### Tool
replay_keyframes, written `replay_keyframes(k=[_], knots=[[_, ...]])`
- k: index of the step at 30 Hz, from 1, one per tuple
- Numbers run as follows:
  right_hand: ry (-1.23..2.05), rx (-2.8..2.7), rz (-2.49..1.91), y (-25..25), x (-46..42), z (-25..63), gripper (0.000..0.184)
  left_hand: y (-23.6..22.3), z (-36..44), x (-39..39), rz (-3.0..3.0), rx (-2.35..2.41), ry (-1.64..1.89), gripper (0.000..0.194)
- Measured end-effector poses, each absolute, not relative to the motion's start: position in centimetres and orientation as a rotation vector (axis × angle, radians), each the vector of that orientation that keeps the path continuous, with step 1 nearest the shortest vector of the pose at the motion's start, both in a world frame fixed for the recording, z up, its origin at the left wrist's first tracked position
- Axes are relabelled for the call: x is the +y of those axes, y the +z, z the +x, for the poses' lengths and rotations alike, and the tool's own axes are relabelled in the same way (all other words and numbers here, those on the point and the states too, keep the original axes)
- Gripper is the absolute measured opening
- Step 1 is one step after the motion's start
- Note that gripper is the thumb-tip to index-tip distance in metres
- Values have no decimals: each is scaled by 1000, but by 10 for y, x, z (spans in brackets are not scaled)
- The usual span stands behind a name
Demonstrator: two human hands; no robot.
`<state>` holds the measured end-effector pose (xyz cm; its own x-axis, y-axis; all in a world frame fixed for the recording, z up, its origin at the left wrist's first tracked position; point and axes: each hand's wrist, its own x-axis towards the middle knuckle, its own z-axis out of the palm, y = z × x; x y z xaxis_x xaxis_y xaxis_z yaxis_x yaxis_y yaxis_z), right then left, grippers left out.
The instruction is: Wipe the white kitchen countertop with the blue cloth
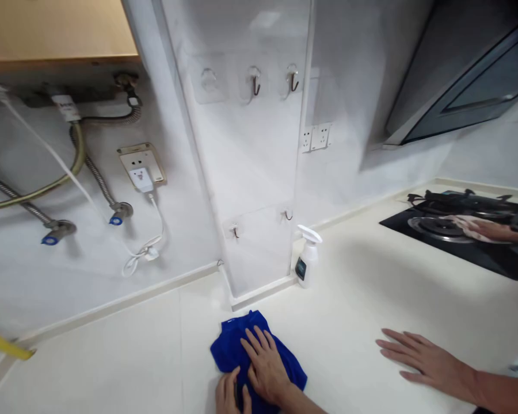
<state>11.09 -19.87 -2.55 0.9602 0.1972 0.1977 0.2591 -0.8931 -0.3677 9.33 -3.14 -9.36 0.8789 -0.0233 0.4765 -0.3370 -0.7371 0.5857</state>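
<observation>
My left hand (265, 368) lies palm down on a crumpled blue cloth (233, 348) on the cream countertop (354, 299), fingers stretched out and pointing up-left. The cloth sits just in front of the white wall pillar (246, 172). My right hand (423, 359) rests flat on the bare counter to the right, fingers spread and pointing left, holding nothing. A white spray bottle (307, 259) stands upright at the pillar's foot, between and beyond my two hands.
Another person's hand (487, 230) presses a pale rag on the black gas hob (492, 259) at far right, under a dark range hood (466, 75). Hoses, valves and a plugged socket (142, 167) line the left wall. Hooks (255, 83) hang on the pillar.
</observation>
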Motion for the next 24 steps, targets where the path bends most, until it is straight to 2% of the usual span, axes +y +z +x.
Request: replay_keyframes(k=[7,11,15,19,24], knots=[[-641,-225,-2838,-65,-249,69,58,-82,84,-35,2445,-429,652,33],[-844,108,-2747,-90,-287,40,56,-60,65,-43,2503,-559,611,42],[-848,268,-2619,-99,-312,10,55,-41,54,-49,2558,-639,467,48],[-840,397,-2525,-103,-334,-22,53,-23,55,-41,2572,-621,78,34],[-893,290,-2574,-115,-362,-57,46,-2,76,20,2578,-679,-23,27]])
